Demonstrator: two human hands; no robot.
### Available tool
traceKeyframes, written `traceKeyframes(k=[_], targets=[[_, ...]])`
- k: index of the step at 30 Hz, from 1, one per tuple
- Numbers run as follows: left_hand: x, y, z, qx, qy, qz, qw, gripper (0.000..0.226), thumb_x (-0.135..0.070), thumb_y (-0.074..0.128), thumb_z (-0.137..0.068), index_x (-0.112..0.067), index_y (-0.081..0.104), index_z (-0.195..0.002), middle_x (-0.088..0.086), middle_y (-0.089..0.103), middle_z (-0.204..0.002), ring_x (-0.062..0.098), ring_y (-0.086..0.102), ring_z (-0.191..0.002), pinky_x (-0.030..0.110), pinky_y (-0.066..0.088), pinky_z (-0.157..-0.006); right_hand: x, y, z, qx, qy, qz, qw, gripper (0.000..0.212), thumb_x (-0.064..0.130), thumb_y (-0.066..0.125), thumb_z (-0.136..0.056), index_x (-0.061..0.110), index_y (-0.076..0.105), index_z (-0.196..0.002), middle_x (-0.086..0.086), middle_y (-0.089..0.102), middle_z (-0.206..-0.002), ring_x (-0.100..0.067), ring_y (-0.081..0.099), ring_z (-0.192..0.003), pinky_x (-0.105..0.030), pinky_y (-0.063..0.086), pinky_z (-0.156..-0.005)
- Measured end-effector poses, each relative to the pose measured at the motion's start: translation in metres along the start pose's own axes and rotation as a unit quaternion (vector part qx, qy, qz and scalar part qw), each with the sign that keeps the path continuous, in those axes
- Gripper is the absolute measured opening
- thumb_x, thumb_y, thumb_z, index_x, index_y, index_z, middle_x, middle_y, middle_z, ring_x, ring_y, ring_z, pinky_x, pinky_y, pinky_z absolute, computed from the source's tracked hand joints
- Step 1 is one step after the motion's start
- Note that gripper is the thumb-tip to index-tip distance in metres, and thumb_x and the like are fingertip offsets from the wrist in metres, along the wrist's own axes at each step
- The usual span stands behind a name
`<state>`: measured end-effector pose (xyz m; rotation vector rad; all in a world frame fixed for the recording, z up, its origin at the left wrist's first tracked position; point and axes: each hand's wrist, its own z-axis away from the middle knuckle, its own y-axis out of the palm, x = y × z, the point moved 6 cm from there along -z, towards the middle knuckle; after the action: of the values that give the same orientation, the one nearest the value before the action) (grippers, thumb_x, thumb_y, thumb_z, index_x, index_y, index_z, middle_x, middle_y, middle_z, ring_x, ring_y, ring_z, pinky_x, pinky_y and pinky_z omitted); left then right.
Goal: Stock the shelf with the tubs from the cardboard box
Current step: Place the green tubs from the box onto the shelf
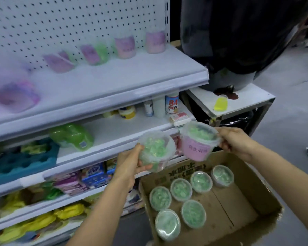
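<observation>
Even indoor light; top shelf (114, 80) motion-blurred; wide-angle bending at edges.

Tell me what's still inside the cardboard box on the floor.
Six clear-lidded tubs of green pieces stand on the cardboard box floor, the right half bare. Their lower sides and labels are hidden from this top-down view.

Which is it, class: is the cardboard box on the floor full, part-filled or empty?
Part-filled. Six lidded tubs sit along the left and back of the cardboard box; the right part of its floor is bare brown card.
</observation>
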<state>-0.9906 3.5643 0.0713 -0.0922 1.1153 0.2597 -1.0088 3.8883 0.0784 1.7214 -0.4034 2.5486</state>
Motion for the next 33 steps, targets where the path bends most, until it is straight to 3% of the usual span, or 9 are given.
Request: traceKeyframes(k=[4, 9, 13, 18, 21, 23, 28, 30, 33], targets=[[-0.051, -0.039, 0.012, -0.025, 0.053, 0.013, 0.998, 0.023, -0.02, 0.062, -0.087, -0.004, 0.059, -0.07, 0.006, 0.033, -0.055, 0.014, 0.042, -0.044, 0.039, 0.06, -0.06, 0.069, 0.036, 0.016, 0.066, -0.065, -0.004, 0.996, 0.031, 0.006, 0.045, -0.092, 0.015, 0.072, -0.106, -0.005, 0.045, -0.055, -0.013, 0.03, -0.045, -0.022, 0.02, -0.045], [-0.115, -0.076, 0.024, -0.047, 0.116, 0.037, 0.991, 0.016, -0.015, 0.06, -0.087, -0.007, 0.061, -0.074, 0.004, 0.035, -0.052, 0.012, 0.039, -0.041, 0.04, 0.06, -0.058, 0.159, 0.081, 0.016, 0.093, -0.134, -0.012, 0.987, 0.016, 0.012, 0.053, -0.089, 0.011, 0.069, -0.09, 0.005, 0.039, -0.045, -0.008, 0.027, -0.039, -0.017, 0.019, -0.039], [-0.152, -0.106, 0.027, -0.067, 0.135, 0.052, 0.987, 0.018, -0.018, 0.06, -0.087, -0.007, 0.056, -0.072, 0.003, 0.031, -0.053, 0.013, 0.035, -0.043, 0.038, 0.059, -0.054, 0.219, 0.123, 0.004, 0.081, -0.159, -0.056, 0.982, 0.017, 0.015, 0.052, -0.094, 0.015, 0.054, -0.077, -0.002, 0.042, -0.054, -0.006, 0.035, -0.034, -0.015, 0.023, -0.036], [-0.182, -0.142, 0.02, -0.088, 0.152, 0.076, 0.982, 0.02, -0.018, 0.061, -0.085, -0.01, 0.049, -0.072, 0.002, 0.026, -0.057, 0.014, 0.031, -0.045, 0.035, 0.056, -0.05, 0.269, 0.189, -0.009, 0.083, -0.195, -0.02, 0.977, 0.021, 0.009, 0.044, -0.093, 0.016, 0.05, -0.074, -0.007, 0.046, -0.057, -0.017, 0.033, -0.051, -0.023, 0.024, -0.044], [-0.191, -0.157, 0.014, -0.09, 0.154, 0.081, 0.981, 0.015, -0.019, 0.06, -0.086, -0.01, 0.051, -0.077, 0.001, 0.026, -0.059, 0.014, 0.031, -0.048, 0.033, 0.056, -0.049, 0.285, 0.226, -0.016, 0.086, -0.203, 0.025, 0.975, 0.017, 0.011, 0.041, -0.095, 0.014, 0.051, -0.081, -0.01, 0.049, -0.063, -0.017, 0.033, -0.05, -0.026, 0.025, -0.048], [-0.195, -0.166, 0.01, -0.091, 0.156, 0.077, 0.981, 0.014, -0.02, 0.061, -0.085, -0.008, 0.055, -0.082, 0.001, 0.028, -0.061, 0.014, 0.034, -0.049, 0.033, 0.056, -0.051, 0.289, 0.246, -0.022, 0.092, -0.2, 0.058, 0.974, 0.011, 0.014, 0.042, -0.096, 0.013, 0.052, -0.099, -0.011, 0.051, -0.07, -0.016, 0.037, -0.05, -0.027, 0.027, -0.047], [-0.201, -0.189, -0.001, -0.097, 0.149, 0.09, 0.98, 0.016, -0.021, 0.061, -0.086, -0.006, 0.056, -0.088, 0.002, 0.03, -0.065, 0.013, 0.036, -0.05, 0.036, 0.059, -0.054, 0.294, 0.274, -0.035, 0.122, -0.22, 0.103, 0.962, 0.029, 0.013, 0.044, -0.096, 0.013, 0.051, -0.124, -0.009, 0.051, -0.075, -0.017, 0.041, -0.055, -0.027, 0.031, -0.048], [-0.203, -0.196, -0.005, -0.096, 0.147, 0.095, 0.98, 0.017, -0.021, 0.062, -0.086, -0.006, 0.056, -0.091, 0.003, 0.03, -0.066, 0.013, 0.036, -0.051, 0.034, 0.058, -0.052, 0.295, 0.281, -0.037, 0.154, -0.218, 0.105, 0.958, 0.036, 0.025, 0.053, -0.095, 0.015, 0.05, -0.13, -0.009, 0.054, -0.08, -0.019, 0.046, -0.059, -0.028, 0.039, -0.051], [-0.202, -0.198, -0.007, -0.09, 0.142, 0.104, 0.98, 0.015, -0.021, 0.06, -0.087, -0.007, 0.057, -0.091, 0.002, 0.03, -0.066, 0.013, 0.036, -0.049, 0.031, 0.056, -0.049, 0.295, 0.295, -0.031, 0.215, -0.224, 0.133, 0.941, 0.07, 0.046, 0.072, -0.078, 0.02, 0.042, -0.137, -0.009, 0.059, -0.104, -0.023, 0.062, -0.079, -0.033, 0.054, -0.064]])
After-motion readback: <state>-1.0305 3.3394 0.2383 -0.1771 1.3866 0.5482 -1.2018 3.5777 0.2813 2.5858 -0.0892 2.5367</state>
